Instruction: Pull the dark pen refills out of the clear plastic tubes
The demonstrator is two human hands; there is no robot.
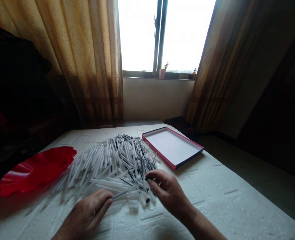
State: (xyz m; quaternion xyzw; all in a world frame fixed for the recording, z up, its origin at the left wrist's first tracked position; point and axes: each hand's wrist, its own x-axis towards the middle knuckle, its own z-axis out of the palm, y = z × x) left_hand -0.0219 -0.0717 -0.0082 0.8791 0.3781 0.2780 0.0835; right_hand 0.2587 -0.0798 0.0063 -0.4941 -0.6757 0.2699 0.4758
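Observation:
Many white translucent tubes [97,160] lie in a wide heap on the table, with thin dark rods [127,171] mixed in at its right side. At the heap's near edge, my left hand [90,210] pinches a thin grey stick [119,195] that points up to the right. My right hand [163,186] is at the heap's right edge, thumb and forefinger closed round a small dark piece [147,178]. A tube with a black end [147,200] lies between the hands.
A red wavy-edged dish [37,170] stands at the left of the white-covered table [212,193]. Behind my right hand lies a shallow box lid [174,146] with a pink and dark rim. A cup with pens [162,73] is on the windowsill.

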